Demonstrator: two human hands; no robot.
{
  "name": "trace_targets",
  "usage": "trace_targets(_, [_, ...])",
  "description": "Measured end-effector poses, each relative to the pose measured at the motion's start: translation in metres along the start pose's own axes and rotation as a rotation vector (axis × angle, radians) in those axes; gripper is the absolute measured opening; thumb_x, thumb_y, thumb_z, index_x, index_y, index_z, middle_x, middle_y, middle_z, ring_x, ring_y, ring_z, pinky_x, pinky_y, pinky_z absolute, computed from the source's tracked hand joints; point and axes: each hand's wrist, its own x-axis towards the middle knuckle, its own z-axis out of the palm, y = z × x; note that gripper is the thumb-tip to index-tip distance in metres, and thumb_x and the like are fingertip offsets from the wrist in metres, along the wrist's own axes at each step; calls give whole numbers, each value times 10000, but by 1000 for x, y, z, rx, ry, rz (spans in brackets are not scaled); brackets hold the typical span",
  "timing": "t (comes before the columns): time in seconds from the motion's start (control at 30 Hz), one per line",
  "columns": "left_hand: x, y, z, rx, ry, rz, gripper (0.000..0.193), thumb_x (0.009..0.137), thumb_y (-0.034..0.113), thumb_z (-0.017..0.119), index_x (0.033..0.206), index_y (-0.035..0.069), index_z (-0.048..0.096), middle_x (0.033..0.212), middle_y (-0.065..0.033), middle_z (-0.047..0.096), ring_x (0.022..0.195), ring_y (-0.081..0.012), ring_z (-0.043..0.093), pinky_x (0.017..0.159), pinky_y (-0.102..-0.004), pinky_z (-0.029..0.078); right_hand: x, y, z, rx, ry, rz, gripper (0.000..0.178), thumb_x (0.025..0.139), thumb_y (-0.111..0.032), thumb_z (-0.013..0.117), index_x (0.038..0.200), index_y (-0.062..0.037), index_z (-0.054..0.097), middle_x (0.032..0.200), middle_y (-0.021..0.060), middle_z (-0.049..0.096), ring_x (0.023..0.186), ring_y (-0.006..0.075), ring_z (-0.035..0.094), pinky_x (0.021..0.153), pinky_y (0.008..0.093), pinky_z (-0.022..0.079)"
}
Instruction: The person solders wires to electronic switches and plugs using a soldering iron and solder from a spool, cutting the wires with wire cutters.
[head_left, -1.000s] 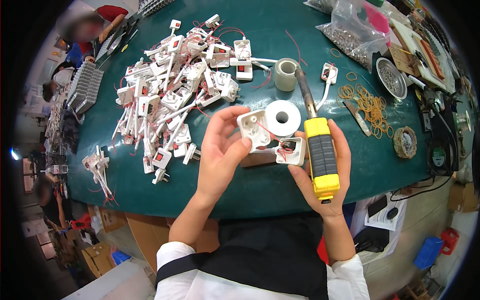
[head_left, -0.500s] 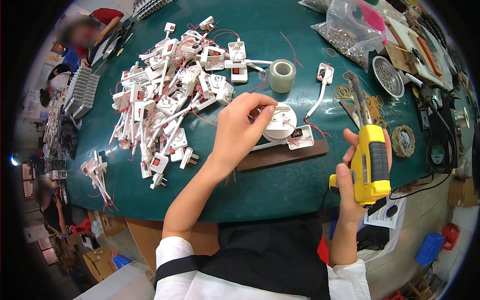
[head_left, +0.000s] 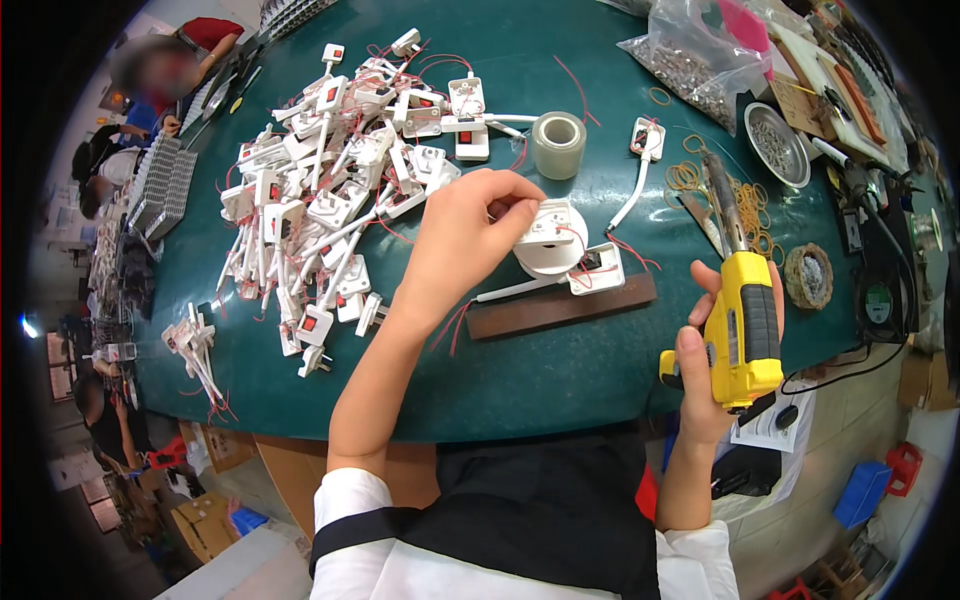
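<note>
Our left grip [head_left: 468, 238] is nearly closed, thumb and finger pinching the edge of a white plug shell [head_left: 556, 222], which sits over a white spool [head_left: 545, 263] at one o'clock from the middle of our view. Fingers hide part of the shell, so we cannot tell its full length. Our right grip [head_left: 703, 388] is wrapped around the handle of a yellow soldering iron [head_left: 752, 320] at three o'clock. The iron's long axis runs from its butt near six o'clock to its metal tip, pointing away from us between eleven and twelve. Red wires run from the shell to an open switch box [head_left: 597, 270], at its half-past-four. The box's white cable [head_left: 515, 290] points just below nine o'clock, along a brown bar [head_left: 560, 308] on our green bench [head_left: 560, 375]. Toward ten o'clock we see heaped plug assemblies [head_left: 330, 205].
</note>
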Motion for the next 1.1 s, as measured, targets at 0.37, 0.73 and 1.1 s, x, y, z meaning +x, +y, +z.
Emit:
trace_targets(0.37, [-12,5,17,481,222,261,143,763,56,692,889,17,637,936,-91,541,878,-235,543,784,-333,449,1,1,7,-21,-58,52,767,794,2,660,1435,-7,240,1198,203,571,916,139,553,803,245,439])
trace_targets(0.73, [-57,14,44,273,330,510,268,664,4,710,904,92,629,891,-37,571,754,-219,529,659,-345,405,27,17,36,-691,-222,-252,861,589,2,802,1366,-23,432,1132,154,596,835,312,565,729,371,490])
trace_targets(1.1, [-77,19,49,-229,192,200,310,690,44,758,973,62,635,918,-74,625,898,-213,567,778,-326,430,2,-10,47,-218,-219,-78,672,858,-52,676,1413,29,306,933,48,553,796,86,557,749,221,472])
